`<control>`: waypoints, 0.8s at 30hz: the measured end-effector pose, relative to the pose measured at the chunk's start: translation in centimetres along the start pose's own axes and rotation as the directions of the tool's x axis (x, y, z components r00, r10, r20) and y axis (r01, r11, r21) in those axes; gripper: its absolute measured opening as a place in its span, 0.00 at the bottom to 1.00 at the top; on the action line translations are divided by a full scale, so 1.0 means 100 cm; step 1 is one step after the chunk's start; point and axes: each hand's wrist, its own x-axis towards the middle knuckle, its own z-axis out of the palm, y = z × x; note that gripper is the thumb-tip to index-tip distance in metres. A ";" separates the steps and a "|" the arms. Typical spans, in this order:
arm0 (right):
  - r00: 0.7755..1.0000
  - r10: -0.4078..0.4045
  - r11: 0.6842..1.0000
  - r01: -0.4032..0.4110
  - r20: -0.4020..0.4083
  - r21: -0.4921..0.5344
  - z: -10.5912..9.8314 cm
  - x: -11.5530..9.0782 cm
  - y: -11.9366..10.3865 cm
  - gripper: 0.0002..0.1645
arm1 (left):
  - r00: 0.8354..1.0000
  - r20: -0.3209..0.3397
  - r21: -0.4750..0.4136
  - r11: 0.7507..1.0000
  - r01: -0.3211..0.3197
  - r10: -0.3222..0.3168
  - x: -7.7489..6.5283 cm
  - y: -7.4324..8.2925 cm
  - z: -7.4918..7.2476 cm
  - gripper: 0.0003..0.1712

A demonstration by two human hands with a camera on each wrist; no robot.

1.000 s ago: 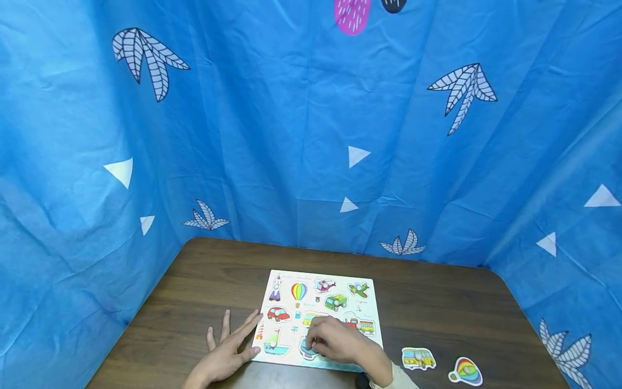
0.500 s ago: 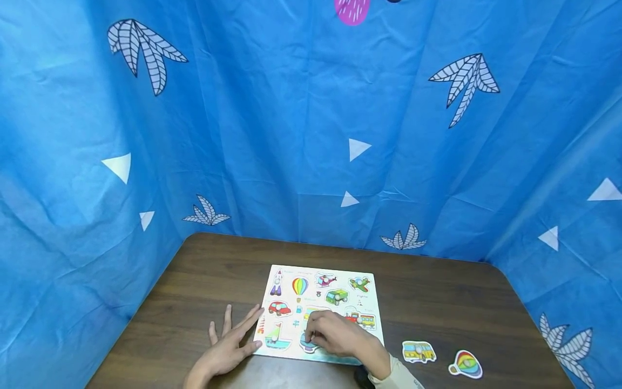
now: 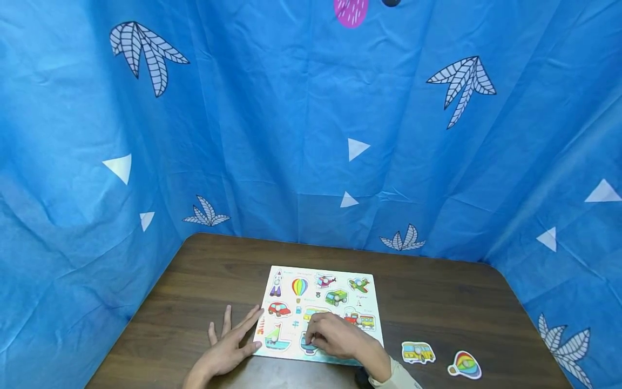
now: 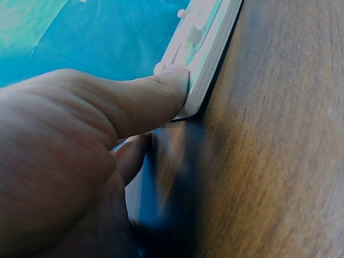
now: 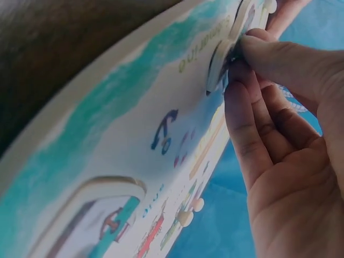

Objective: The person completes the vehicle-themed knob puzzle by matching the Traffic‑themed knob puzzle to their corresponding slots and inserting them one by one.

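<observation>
A white wooden peg puzzle board (image 3: 285,295) with vehicle pictures lies on the table. My left hand (image 3: 224,350) rests at its left edge, fingers spread and straight; in the left wrist view the thumb (image 4: 161,94) presses on the board's corner. Over the board's near middle, my right hand (image 3: 337,336) pinches the blue submarine puzzle piece (image 3: 307,346) between thumb and fingertips. Up close in the right wrist view, the piece (image 5: 216,67) sits at the word "submarine", its white edge standing above the board's surface. The fingers hide its knob.
To the right of the board lie a yellow bus piece (image 3: 418,352) and a rainbow hot-air balloon piece (image 3: 465,365) on the brown table (image 3: 218,270). Blue curtains (image 3: 272,135) surround the table's back and sides. Beside the right forearm is a small black object (image 3: 362,377).
The head view has tilted a little, so the scene sits slightly higher. Both hands keep their places on the board, the right one still pinching the submarine piece.
</observation>
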 end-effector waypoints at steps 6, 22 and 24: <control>1.000 -0.005 1.000 0.005 -0.010 -0.029 0.003 0.001 0.001 0.09 | 1.000 0.002 0.013 1.000 0.000 0.000 -0.001 0.000 0.000 0.41; 1.000 0.013 0.998 -0.013 -0.009 -0.060 0.004 -0.001 0.000 0.08 | 1.000 0.006 -0.003 1.000 0.010 -0.010 0.000 -0.001 0.000 0.42; 1.000 0.020 0.999 -0.020 -0.005 -0.047 0.001 -0.001 -0.001 0.09 | 1.000 0.006 -0.003 1.000 0.009 -0.009 0.000 -0.001 -0.001 0.42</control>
